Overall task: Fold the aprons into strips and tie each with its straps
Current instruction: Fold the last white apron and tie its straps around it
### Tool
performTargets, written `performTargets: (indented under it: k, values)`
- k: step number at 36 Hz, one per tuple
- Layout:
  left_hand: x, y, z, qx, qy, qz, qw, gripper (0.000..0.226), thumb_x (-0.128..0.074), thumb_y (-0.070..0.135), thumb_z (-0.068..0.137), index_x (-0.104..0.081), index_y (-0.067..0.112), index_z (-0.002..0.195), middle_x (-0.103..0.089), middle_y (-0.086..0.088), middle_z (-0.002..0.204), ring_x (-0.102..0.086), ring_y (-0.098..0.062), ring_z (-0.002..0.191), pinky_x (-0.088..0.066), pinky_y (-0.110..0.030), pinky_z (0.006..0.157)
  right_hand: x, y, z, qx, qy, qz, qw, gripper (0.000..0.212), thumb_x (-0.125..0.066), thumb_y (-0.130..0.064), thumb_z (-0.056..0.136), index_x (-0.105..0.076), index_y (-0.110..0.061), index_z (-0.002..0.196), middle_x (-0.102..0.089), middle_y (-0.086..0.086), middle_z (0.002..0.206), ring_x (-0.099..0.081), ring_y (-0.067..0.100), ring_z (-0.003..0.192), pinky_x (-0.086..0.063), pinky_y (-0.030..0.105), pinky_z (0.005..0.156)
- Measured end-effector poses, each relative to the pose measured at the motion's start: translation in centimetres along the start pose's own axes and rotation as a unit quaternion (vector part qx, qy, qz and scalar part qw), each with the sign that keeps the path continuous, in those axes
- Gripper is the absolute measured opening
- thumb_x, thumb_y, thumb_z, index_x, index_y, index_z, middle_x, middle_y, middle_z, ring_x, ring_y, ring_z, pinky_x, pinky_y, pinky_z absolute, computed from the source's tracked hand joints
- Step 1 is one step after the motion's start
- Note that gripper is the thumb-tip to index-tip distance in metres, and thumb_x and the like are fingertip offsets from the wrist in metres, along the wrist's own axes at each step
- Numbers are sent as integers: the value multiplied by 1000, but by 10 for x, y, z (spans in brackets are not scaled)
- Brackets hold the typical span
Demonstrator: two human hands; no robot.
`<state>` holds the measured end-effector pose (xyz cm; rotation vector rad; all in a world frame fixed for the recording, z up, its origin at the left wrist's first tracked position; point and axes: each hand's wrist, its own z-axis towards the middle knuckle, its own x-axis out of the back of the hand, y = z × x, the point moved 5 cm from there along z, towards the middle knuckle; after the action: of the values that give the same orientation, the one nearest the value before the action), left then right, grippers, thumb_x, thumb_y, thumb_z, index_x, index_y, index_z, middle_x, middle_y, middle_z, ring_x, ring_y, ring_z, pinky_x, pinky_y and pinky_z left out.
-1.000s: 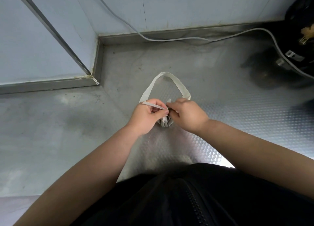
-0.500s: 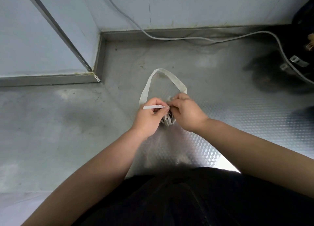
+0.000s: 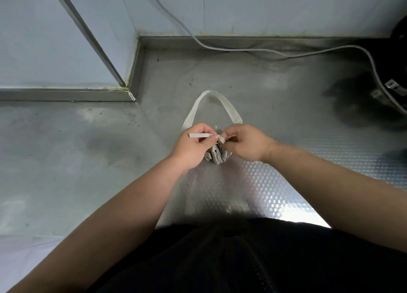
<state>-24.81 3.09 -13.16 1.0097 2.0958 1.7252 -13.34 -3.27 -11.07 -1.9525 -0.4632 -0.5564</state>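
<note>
Folding looks done on this apron (image 3: 217, 156). It sits as a tight grey bundle on the steel counter (image 3: 88, 160), right under the person's hands and about mid-counter. The tying is mid-way: a small knot (image 3: 221, 139) is forming on top of the bundle, between the two sets of fingertips. It doesn't look pulled snug to me. The neck loop (image 3: 211, 103) lies slack on the counter beyond the hands, not tucked in. No other aprons in view, so I can't say how many are left.

Hands: both forearms reach in from the near edge, wrists low, knuckles up, the hands nearly touching over the bundle. The left hand (image 3: 193, 147) pinches the strap end (image 3: 200, 135) between thumb and forefinger, and the flat tail sticks out leftward across its knuckles. The right hand (image 3: 247, 145) has its fingers curled in at the knot, pinching strap there — probably the other tail, but its fingers hide exactly which piece.

Elsewhere, a grey cable (image 3: 242, 49) runs along the back wall to a dark appliance (image 3: 398, 72) at far right, well clear of the work.
</note>
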Motion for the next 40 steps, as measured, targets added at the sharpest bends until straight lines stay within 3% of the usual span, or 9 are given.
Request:
performTargets:
  k: [3,10,16,23,25,29,33,37,40]
  values:
    - [-1,-2,-2,0,-1,-3,1000,24,-59,6,91,-55,20,72,-53,5,64,-46,3,51,-41,-23,57,2,1,0,2,4,-2,1000,21,-52,-1,88,-69,-13,91,-67,6,86,-58,16,78,-45,23,73]
    - [-5,4,-7,-41,6,51,998,25,-55,8,93,-51,22,73,-50,7,63,-45,2,50,-39,-11,50,2,3,3,-12,-2,0,1000,29,-43,7,87,-68,-10,88,-60,-3,74,-55,9,71,-44,16,66]
    - [-3,3,-1,-43,-30,83,995,22,-55,13,94,-51,25,76,-50,9,65,-42,0,53,-36,-14,54,10,4,1,37,55,11,998,11,-68,-9,84,-74,-12,93,-71,2,87,-56,-5,62,-45,12,68]
    - [-4,2,2,-19,-37,66,997,24,-53,13,95,-50,27,76,-49,8,65,-41,0,54,-37,-17,56,9,5,0,100,127,-68,984,23,-70,-16,84,-64,-4,103,-67,4,85,-58,14,75,-40,14,70]
    - [-4,0,3,-6,-35,52,998,23,-54,13,94,-52,27,76,-51,5,67,-44,-8,61,-39,-23,60,7,3,0,138,133,-94,977,24,-70,-13,84,-64,-3,105,-69,8,86,-62,20,77,-45,22,73]
    - [-4,-3,3,13,-21,26,999,23,-56,11,93,-55,27,76,-55,2,71,-49,-13,69,-42,-27,66,3,-3,-2,227,140,-131,955,14,-63,-11,82,-69,-2,89,-69,10,75,-58,14,70,-42,22,67]
    - [-7,-3,2,10,-10,9,1000,21,-58,13,92,-56,25,75,-56,1,71,-49,-10,66,-42,-25,64,4,8,-4,166,162,-78,970,17,-54,-18,91,-64,-4,92,-66,7,76,-61,25,70,-42,26,65]
    - [-6,2,1,-15,12,7,1000,20,-60,10,90,-56,23,75,-59,6,73,-51,1,63,-43,-14,62,-1,18,2,47,127,57,989,10,-52,-20,95,-55,-15,87,-57,-7,69,-53,10,65,-42,20,64]
    - [-5,2,2,-8,23,-22,999,21,-63,8,88,-58,21,73,-63,2,77,-55,-3,68,-45,-17,66,-3,20,4,9,115,147,982,14,-52,-18,95,-54,-14,82,-54,-5,67,-49,8,63,-44,24,66]
